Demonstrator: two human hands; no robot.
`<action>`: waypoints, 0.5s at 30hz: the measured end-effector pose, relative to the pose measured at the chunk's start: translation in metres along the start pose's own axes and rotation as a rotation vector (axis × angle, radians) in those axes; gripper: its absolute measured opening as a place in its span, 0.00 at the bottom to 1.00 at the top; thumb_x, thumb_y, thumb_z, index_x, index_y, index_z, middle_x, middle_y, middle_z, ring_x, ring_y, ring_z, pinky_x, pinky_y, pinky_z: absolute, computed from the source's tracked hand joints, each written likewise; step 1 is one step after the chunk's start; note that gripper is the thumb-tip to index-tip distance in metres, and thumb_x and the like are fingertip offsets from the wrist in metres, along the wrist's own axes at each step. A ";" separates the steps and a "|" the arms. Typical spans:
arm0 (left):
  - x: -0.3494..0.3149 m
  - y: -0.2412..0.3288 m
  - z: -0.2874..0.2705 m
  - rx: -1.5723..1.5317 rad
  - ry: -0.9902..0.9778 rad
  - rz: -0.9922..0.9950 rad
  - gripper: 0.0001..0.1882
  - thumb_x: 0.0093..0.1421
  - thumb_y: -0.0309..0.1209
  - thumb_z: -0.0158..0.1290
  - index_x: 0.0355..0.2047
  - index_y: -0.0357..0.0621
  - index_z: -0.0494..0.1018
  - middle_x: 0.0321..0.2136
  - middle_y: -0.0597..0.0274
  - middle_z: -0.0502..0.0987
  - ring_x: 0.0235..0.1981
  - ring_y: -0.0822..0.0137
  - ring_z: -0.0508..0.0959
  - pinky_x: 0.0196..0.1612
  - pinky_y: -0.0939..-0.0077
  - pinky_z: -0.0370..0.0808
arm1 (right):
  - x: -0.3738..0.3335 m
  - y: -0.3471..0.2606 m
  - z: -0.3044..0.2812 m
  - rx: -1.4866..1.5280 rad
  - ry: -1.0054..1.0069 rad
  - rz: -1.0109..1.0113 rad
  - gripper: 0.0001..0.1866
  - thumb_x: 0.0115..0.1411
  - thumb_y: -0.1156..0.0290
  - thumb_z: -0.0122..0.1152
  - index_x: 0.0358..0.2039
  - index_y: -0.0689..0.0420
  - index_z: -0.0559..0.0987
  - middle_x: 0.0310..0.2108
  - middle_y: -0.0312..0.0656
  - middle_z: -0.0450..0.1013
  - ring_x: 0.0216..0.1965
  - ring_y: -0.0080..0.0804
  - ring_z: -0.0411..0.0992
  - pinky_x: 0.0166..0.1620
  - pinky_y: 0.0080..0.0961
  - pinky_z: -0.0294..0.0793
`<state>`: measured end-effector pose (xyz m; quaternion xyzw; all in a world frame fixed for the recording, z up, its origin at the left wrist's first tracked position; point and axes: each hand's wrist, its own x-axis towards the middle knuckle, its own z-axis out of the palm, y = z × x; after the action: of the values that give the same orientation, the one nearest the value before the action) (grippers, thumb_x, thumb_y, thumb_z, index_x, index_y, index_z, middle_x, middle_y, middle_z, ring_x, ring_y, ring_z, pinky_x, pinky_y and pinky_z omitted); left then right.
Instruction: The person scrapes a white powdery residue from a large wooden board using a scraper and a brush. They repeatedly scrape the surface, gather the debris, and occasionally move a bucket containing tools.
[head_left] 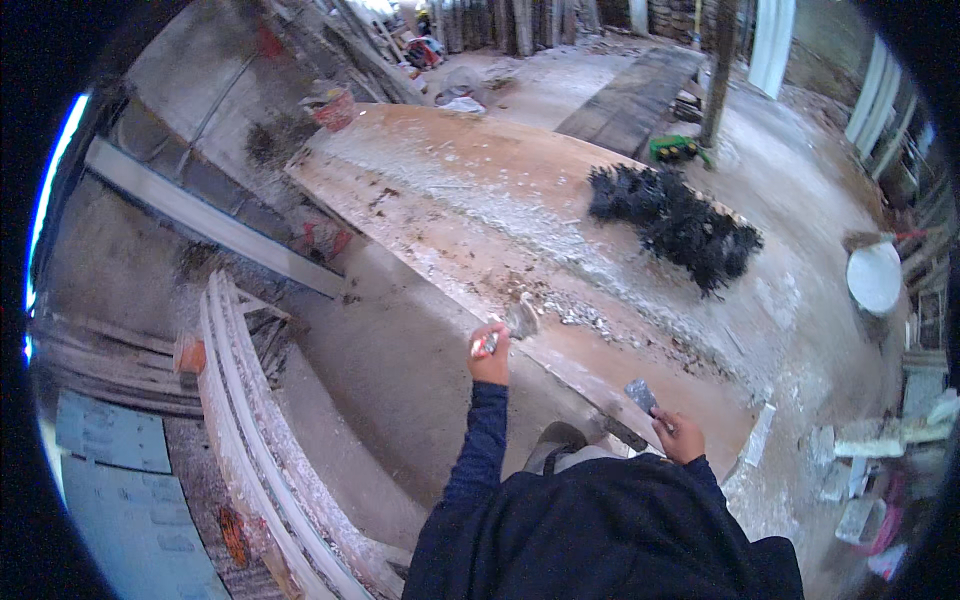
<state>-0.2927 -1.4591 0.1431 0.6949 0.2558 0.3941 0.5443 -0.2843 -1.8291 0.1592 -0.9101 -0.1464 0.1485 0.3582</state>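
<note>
My left hand is closed at the near edge of a long, plaster-dusted board. It grips the red-and-white handle of what looks like a scraper, whose greyish, blurred blade lies over the board. Further right, my right hand is closed around the handle of a putty knife. Its flat grey blade points away from me, above the board's near edge. White crumbs and debris lie on the board just beyond the left hand's tool.
A dark, bushy bundle of fibre rests on the board's far right side. Behind it are a green tool and a post. Long white mouldings stand at left; a white round lid or bucket is at right.
</note>
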 end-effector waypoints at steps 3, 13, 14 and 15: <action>-0.024 0.013 -0.021 -0.007 0.020 -0.131 0.07 0.51 0.26 0.55 0.30 0.40 0.71 0.28 0.64 0.73 0.29 0.72 0.73 0.33 0.79 0.71 | 0.017 -0.015 0.011 -0.005 -0.042 -0.097 0.19 0.47 0.59 0.61 0.42 0.44 0.76 0.28 0.44 0.72 0.31 0.44 0.71 0.33 0.35 0.71; -0.006 -0.032 -0.189 -0.035 0.310 -0.212 0.10 0.54 0.30 0.55 0.34 0.39 0.71 0.29 0.63 0.73 0.27 0.74 0.74 0.28 0.81 0.75 | 0.119 -0.152 0.102 -0.036 -0.266 -0.256 0.30 0.48 0.63 0.59 0.53 0.44 0.63 0.39 0.53 0.71 0.41 0.50 0.70 0.41 0.39 0.69; 0.002 -0.036 -0.209 -0.044 0.362 -0.222 0.10 0.54 0.30 0.55 0.34 0.39 0.71 0.30 0.63 0.73 0.27 0.74 0.74 0.28 0.80 0.75 | 0.132 -0.172 0.121 -0.049 -0.270 -0.287 0.29 0.49 0.63 0.58 0.53 0.45 0.62 0.37 0.52 0.72 0.39 0.49 0.71 0.40 0.38 0.69; 0.012 -0.039 -0.229 -0.053 0.412 -0.231 0.10 0.53 0.30 0.55 0.34 0.38 0.70 0.30 0.63 0.73 0.28 0.74 0.74 0.28 0.80 0.76 | 0.146 -0.192 0.141 -0.061 -0.272 -0.315 0.28 0.50 0.63 0.57 0.53 0.45 0.62 0.35 0.50 0.73 0.37 0.48 0.72 0.39 0.38 0.70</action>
<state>-0.4719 -1.3119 0.1309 0.5514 0.4287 0.4694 0.5402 -0.2342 -1.5542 0.1695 -0.8579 -0.3382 0.2076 0.3263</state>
